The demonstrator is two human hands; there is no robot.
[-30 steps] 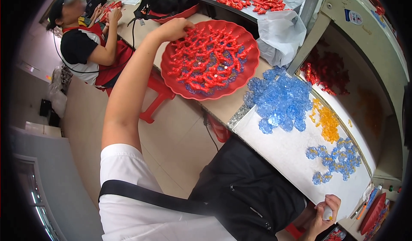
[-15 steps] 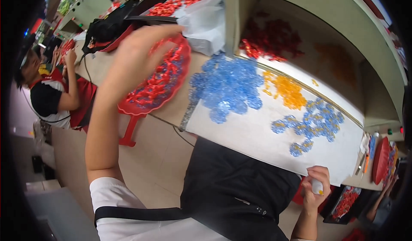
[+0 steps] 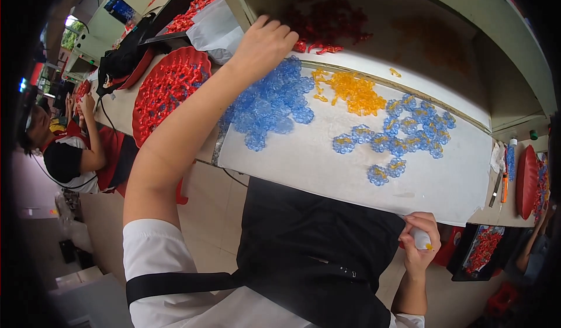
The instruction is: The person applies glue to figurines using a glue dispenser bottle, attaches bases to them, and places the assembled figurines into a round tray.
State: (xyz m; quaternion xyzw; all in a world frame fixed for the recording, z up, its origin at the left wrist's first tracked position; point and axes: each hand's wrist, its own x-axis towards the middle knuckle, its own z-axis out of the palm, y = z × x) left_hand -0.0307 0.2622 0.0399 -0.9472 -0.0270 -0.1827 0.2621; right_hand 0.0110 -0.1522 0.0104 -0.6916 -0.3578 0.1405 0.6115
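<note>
My left hand [image 3: 266, 41] reaches across to the shelf's left post, beside loose red pieces [image 3: 323, 48]. Its fingers are curled in; their tips, and anything pinched in them, are hidden. Below its wrist lies a heap of clear blue flower-shaped pieces [image 3: 269, 103]. At the board's near right edge, my right hand [image 3: 422, 240] is closed round a small white squeeze bottle [image 3: 422, 238] with a yellow tip. Small amber pieces [image 3: 356, 92] form a pile mid-board. Right of them, several blue flowers with amber pieces on them [image 3: 409, 132] are spread out.
A red scalloped tray [image 3: 140, 117] of red and blue pieces stands left of the white board [image 3: 280, 167]. A shelf box [image 3: 467, 35] overhangs the far side. Tools [image 3: 505, 187] and a red tray [image 3: 526, 182] lie right. A co-worker [image 3: 76, 147] sits far left.
My left hand has swung right, from above the red tray to the red pieces by the shelf post. The whole view has shifted. My right hand keeps hold of the bottle.
</note>
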